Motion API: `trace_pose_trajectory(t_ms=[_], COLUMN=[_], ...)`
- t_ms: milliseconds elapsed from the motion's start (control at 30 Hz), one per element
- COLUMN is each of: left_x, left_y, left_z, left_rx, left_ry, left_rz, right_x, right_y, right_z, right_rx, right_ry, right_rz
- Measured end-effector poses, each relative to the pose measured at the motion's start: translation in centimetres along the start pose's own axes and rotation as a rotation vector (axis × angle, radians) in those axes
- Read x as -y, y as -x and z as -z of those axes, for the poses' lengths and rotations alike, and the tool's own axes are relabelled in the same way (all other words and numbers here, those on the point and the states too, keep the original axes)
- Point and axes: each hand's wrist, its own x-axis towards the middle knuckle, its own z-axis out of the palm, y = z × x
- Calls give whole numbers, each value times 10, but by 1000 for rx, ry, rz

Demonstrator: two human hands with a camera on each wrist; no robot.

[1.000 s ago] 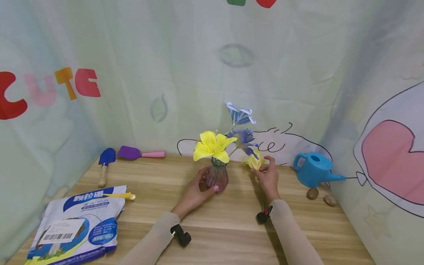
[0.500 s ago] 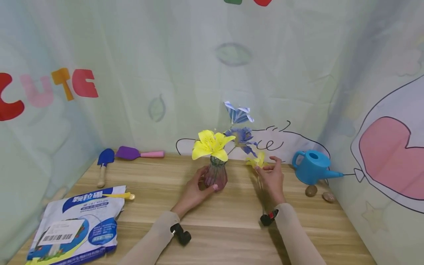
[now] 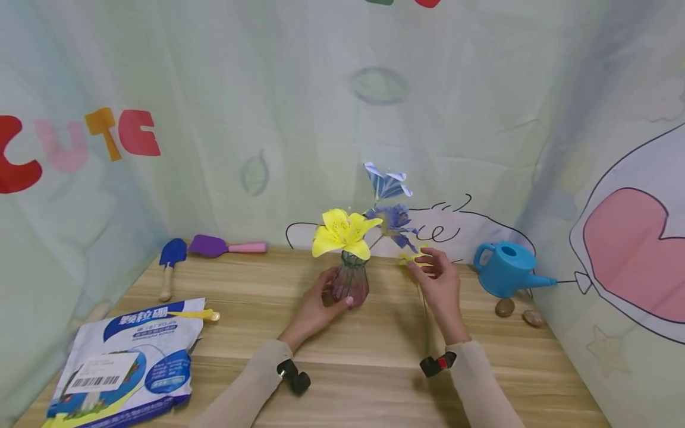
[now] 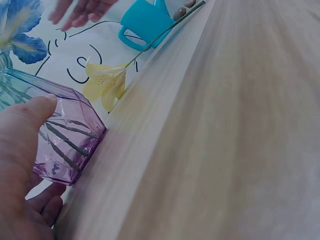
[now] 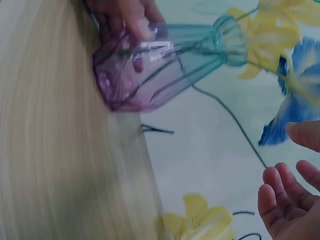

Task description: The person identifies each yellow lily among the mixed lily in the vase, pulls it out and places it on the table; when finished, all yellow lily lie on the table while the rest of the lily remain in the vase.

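A glass vase point(image 3: 350, 286), purple below and greenish at the neck, stands on the table with my left hand point(image 3: 318, 309) gripping its lower body. Out of its neck rise a bright yellow lily point(image 3: 345, 233), a ruffled blue-violet flower point(image 3: 393, 223) and a striped pale-blue flower point(image 3: 386, 181). To the right, a second yellow lily point(image 4: 106, 82) lies on the table, its long stem toward the front. Just over that bloom is my right hand point(image 3: 440, 285), fingers loosely bent. In the right wrist view the fingers point(image 5: 287, 197) hold nothing.
A blue watering can point(image 3: 507, 270) stands back right, two brown stones point(image 3: 505, 308) before it. At left lie a blue-bladed trowel point(image 3: 172, 261), a purple shovel point(image 3: 210, 246) and a white-and-blue bag point(image 3: 128, 362) with a yellow clip point(image 3: 195, 314). Printed curtains enclose the table.
My right hand has let go of the second yellow lily, which has come down onto the table, and has shifted slightly right. My left hand keeps its grip on the vase.
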Motion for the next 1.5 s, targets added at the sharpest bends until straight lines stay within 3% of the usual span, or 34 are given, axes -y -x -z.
trace_pose_trajectory(t_ms=[167,500,767,1000,1167,1500], left_x=[0,1,4,2,2,4], left_y=[-1,0,-1,0,0,-1], left_z=[0,0,0,1,0,0], left_rx=[-3,-7,-10,-4,-6,4], left_ry=[-1,5,21,30,36,43], left_rz=[-9,-19,-32,-27,-26,-22], right_x=[13,27,33,41,46,45], right_y=[8,23,26,27,26,24], right_z=[-7,-24,-45,-63,-74,-90], right_rx=[53,195,257,267,269,279], right_ry=[-45,-169,-228,-194,-147,-165], right_rz=[38,-26,19,11,49,55])
